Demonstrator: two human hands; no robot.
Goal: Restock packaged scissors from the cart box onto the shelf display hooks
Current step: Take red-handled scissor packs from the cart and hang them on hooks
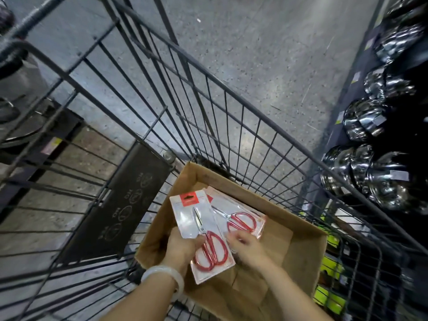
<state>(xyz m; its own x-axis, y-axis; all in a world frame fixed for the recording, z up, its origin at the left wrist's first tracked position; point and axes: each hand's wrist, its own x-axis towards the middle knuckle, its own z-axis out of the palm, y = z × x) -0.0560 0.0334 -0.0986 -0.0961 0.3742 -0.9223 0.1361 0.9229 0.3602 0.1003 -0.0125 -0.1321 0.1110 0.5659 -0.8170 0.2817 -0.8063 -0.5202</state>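
Looked down into a wire cart with an open cardboard box in its near right corner. Left hand, wearing a pale bangle at the wrist, gripped a packaged pair of scissors, thumb curled over the front of the pack and fingers hidden behind it. Pack held just above the box, tilted with its top away and to the left. Clear blister over white card, red header panel at the top with a dark hang slot, steel blades pointing up toward the header, large red loop handles at the lower end. Pale pink edging round the card. Right hand reached to the near edge of a second packaged pair, fingers bent onto its lower corner; blurred, so impossible to say whether pinching or only touching. Second pack lay inside the box, atop what seemed a stack of like packs, partly under the first, blades slanting up-left, red handles to the right. Brown box floor bare toward the near side.

Beyond the cart, speckled grey floor. On the right, dark shelving with shiny steel pots in rows. Dark panel with chalk-like marks hanging on the cart's left side.
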